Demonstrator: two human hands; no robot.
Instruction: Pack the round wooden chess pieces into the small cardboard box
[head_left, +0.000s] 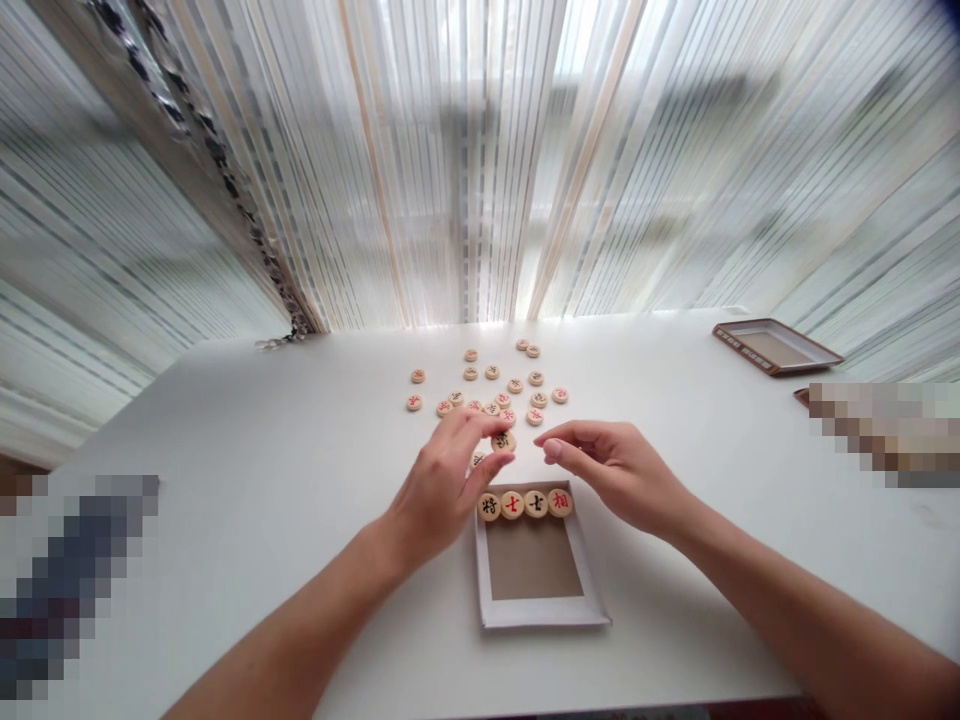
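Note:
In the head view, my left hand (pixel 444 478) pinches a round wooden Chinese chess piece (pixel 503 441) with a black character between thumb and fingers. It is held just above the far edge of a shallow white box (pixel 544 612). My right hand (pixel 616 468) hovers to the right of that piece, loosely curled, with no piece visible in it. Inside the box, a row of pieces (pixel 512 504) with red and black characters lies along the far side. Another piece (pixel 478 460) is partly hidden behind my left fingers.
Several loose chess pieces (pixel 514 385) are scattered on the white table (pixel 300 440) beyond my hands. A brown-edged box lid or tray (pixel 780 348) lies at the far right. Blurred-out items sit at the left and right. Striped curtains (pixel 465 170) hang behind the table.

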